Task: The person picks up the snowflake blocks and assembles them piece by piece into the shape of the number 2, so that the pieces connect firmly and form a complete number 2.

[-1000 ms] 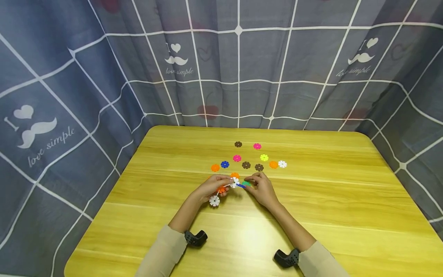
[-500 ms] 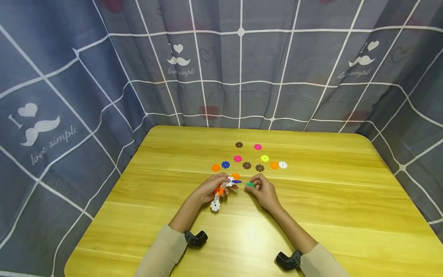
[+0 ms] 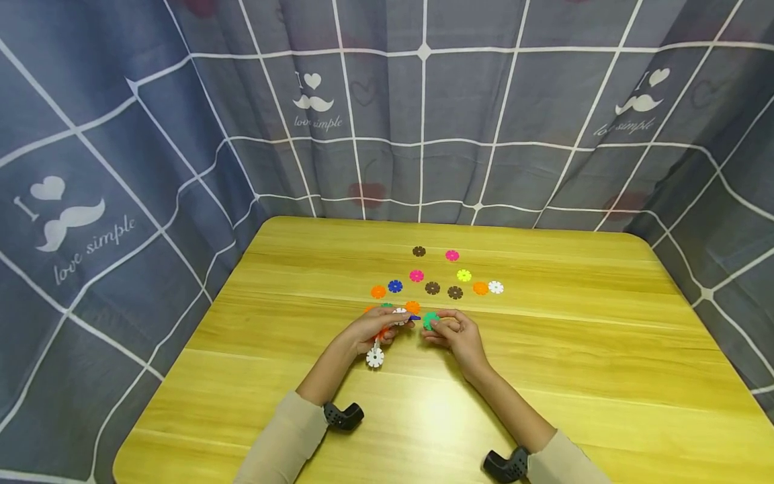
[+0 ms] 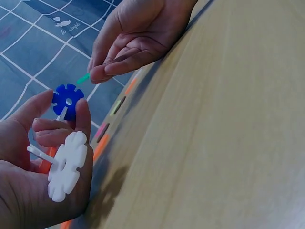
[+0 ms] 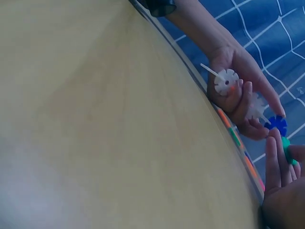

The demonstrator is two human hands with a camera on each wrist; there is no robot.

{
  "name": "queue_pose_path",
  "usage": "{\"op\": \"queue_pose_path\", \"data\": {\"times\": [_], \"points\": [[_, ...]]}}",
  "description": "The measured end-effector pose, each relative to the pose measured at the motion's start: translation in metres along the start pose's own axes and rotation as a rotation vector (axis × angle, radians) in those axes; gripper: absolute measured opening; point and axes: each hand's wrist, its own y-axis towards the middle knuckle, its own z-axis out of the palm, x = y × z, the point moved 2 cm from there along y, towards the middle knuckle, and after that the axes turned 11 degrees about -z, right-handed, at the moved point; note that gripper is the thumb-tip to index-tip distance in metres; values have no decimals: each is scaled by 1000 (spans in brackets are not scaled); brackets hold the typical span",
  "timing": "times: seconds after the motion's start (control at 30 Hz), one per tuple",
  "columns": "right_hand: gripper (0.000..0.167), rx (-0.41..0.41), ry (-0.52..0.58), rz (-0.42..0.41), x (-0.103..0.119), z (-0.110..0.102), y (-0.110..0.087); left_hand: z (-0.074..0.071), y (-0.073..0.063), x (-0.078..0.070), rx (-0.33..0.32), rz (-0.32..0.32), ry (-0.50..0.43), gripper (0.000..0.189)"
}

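My left hand (image 3: 369, 329) holds a chain of joined notched plastic discs, pinching a blue disc (image 4: 68, 99) between thumb and finger. A white disc (image 4: 68, 167) hangs at the chain's near end; part of an orange disc (image 4: 45, 161) shows inside the curled fingers. To the right, my right hand (image 3: 459, 338) pinches a green disc (image 3: 431, 320) between thumb and fingers. In the head view a small gap separates the green disc from the blue one. Fingers hide much of the chain's middle.
Several loose discs lie flat on the wooden table (image 3: 544, 349) beyond the hands, among them a pink disc (image 3: 416, 275), a yellow disc (image 3: 463, 275) and a brown disc (image 3: 455, 292). A grid-patterned curtain (image 3: 387, 101) surrounds the table's back and sides.
The green disc, beside the blue one a second ago, moved right and now turns its flat face up in the right hand. The left hand's blue disc has shifted slightly left.
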Motion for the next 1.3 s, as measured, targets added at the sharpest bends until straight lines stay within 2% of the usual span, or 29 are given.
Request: {"op": "queue_pose_path", "data": {"times": [0.2, 0.4, 0.5, 0.63, 0.8, 0.93, 1.03, 1.13, 1.3], "points": [[24, -22, 27, 44, 2, 5, -3, 1, 1, 0, -37, -13, 12, 29], [32, -37, 17, 62, 2, 7, -3, 2, 2, 0, -40, -5, 39, 33], [38, -20, -2, 62, 2, 8, -4, 1, 3, -1, -40, 9, 65, 33], [33, -1, -21, 62, 1, 9, -5, 0, 3, -1, -39, 16, 93, 32], [28, -6, -9, 49, 1, 10, -5, 9, -8, -7, -45, 40, 119, 29], [28, 29, 0, 56, 1, 10, -4, 9, -3, -3, -76, 64, 141, 32], [28, 58, -5, 75, 1, 9, -4, 5, 5, 3, -108, 63, 145, 34], [26, 54, -6, 114, 1, 8, -3, 3, 6, 4, -113, 70, 149, 32], [18, 19, -39, 188, 3, 8, -4, 1, 6, 6, -71, 87, 111, 29]]}}
